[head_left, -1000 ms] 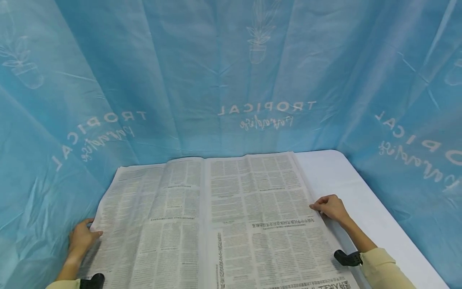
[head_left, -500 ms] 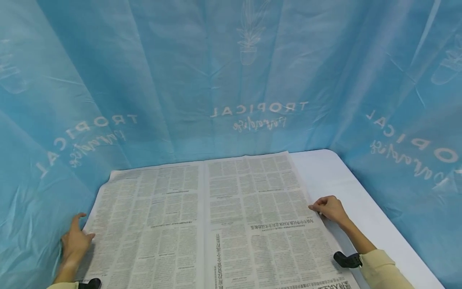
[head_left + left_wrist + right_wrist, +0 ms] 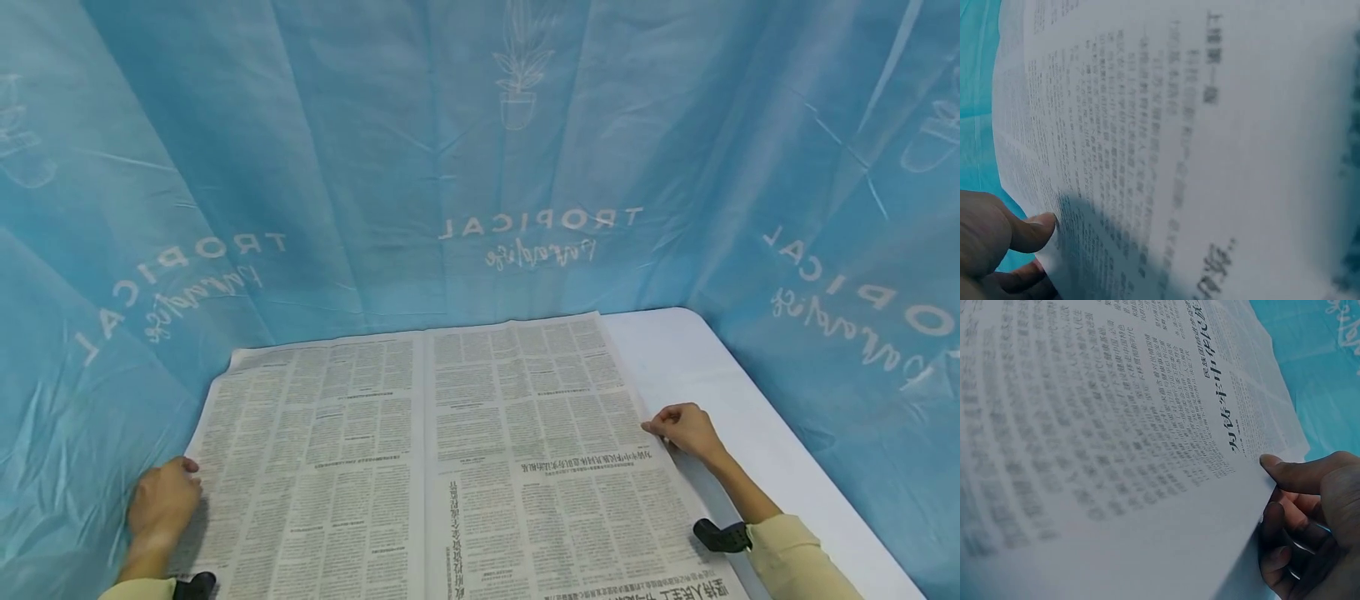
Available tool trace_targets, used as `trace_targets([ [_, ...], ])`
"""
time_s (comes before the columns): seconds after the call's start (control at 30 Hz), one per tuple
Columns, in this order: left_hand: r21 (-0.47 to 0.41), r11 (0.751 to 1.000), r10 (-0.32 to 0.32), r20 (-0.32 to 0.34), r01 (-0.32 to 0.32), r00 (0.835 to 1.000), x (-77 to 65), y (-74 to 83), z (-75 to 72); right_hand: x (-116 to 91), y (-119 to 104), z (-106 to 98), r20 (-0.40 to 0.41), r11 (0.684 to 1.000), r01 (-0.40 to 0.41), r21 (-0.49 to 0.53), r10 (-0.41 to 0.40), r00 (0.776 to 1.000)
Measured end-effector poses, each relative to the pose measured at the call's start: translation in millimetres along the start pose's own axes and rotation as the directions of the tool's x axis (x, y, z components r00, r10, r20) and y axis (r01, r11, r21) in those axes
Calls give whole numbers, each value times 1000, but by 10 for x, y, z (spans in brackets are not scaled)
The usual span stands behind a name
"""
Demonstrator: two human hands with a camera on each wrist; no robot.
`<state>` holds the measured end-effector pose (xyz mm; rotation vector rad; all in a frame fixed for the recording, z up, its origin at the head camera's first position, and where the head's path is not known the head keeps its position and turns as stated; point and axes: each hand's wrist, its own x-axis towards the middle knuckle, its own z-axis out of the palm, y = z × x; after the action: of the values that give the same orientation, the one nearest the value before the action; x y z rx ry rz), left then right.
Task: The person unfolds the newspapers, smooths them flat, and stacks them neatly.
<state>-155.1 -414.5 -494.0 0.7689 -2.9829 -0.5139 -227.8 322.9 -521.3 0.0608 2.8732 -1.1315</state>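
An open newspaper [image 3: 480, 433] lies spread with its centre fold running away from me. At its left edge is my left hand [image 3: 163, 502], fingers curled. The left wrist view shows the thumb [image 3: 1038, 230] on top of the sheet and the other fingers at or under its edge. My right hand [image 3: 686, 429] pinches the right edge about midway along. In the right wrist view its thumb [image 3: 1288, 474] presses on the printed side while the fingers curl beneath, partly hidden by the paper.
Beneath the paper is a white-covered table [image 3: 720, 392], its surface showing along the right side. A blue curtain [image 3: 375, 167] with white lettering and plant drawings hangs around the back and both sides, close to the table edges. Dark straps with cameras [image 3: 723, 536] sit on the wrists.
The newspaper's left page, wavy a second ago, now lies flatter and reaches farther left. My left hand opened off the edge, then curled back at it. The right hand kept its hold.
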Motion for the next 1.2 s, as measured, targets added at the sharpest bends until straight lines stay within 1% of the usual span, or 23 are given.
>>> trace_targets([
  [0.1,51,999,1,16,-2,1000,-4,7,-6,-1,9,6,-9,1000,14,-6,-14,1000],
  [0.23,86,996,5,27,-8,1000,-6,12,-27,-14,9,27,-23,1000,20,-4,-20,1000],
  [0.4,92,995,23,8,-24,1000,-7,27,-60,-45,14,53,-29,1000,7,1,-7,1000],
  [0.7,90,996,-9,31,6,999,-30,59,-58,-31,44,55,-51,999,36,-28,-38,998],
  [0.9,113,993,-33,50,27,998,-57,68,-44,-34,19,58,-70,997,48,-64,-52,996],
  [1.07,118,993,-31,39,27,999,-74,49,-23,-37,-6,77,-88,993,47,-109,-57,995],
  [1.2,107,994,-20,30,17,999,-85,25,-16,-45,-27,90,-90,992,35,-123,-46,995],
])
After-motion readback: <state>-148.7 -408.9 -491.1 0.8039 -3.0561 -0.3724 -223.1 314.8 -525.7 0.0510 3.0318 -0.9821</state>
